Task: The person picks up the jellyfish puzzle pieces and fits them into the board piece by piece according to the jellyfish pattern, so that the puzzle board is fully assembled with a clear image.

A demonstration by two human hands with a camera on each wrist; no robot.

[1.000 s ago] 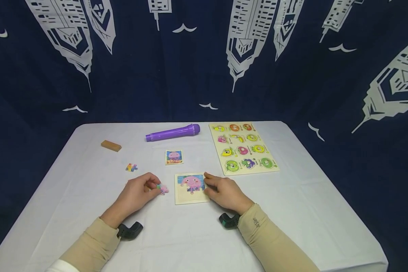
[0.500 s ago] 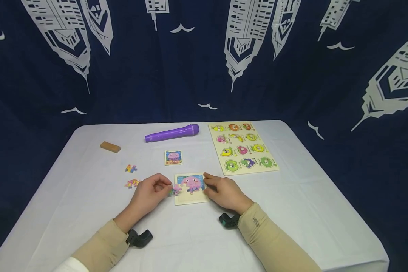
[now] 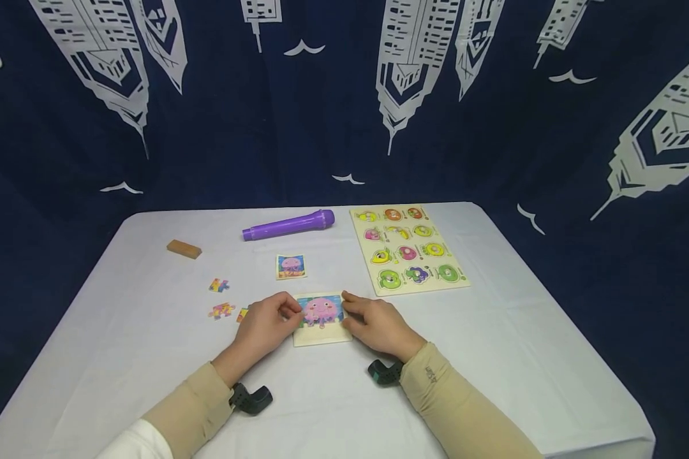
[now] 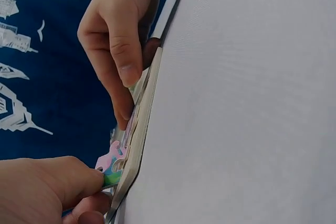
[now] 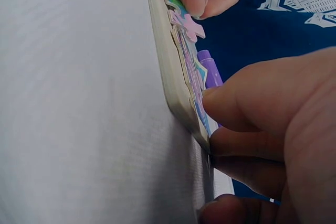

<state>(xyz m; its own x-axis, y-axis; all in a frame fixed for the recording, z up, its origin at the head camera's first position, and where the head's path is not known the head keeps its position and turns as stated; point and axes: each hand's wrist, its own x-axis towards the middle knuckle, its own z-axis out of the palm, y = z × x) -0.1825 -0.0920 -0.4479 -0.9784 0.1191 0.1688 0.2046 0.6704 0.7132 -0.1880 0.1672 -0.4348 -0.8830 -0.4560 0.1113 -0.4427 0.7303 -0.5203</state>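
Note:
My left hand (image 3: 272, 325) pinches a pink, blue and green jigsaw piece (image 4: 110, 158) between thumb and fingers. The piece tilts over the left edge of a small wooden jigsaw board (image 3: 324, 338), its inner end slightly raised in the right wrist view. A smiling pink octopus on blue fills the board's upper part, while the lower strip is bare wood. At the opposite edge, my right hand (image 3: 383, 325) grips the board, thumb on top and fingers along the side. Behind the board lies a small octopus picture card (image 3: 290, 266).
Several loose jigsaw pieces (image 3: 222, 310) lie left of the board, one partly hidden by my left hand. A wooden block (image 3: 184, 248) sits farther back. Toward the far edge are a purple toy microphone (image 3: 289, 225) and a fruit puzzle board (image 3: 399, 291).
My left hand has carried the jigsaw piece rightward from the tablecloth onto the board's left side, uncovering loose pieces behind it. My right hand keeps its grip at the board's right edge.

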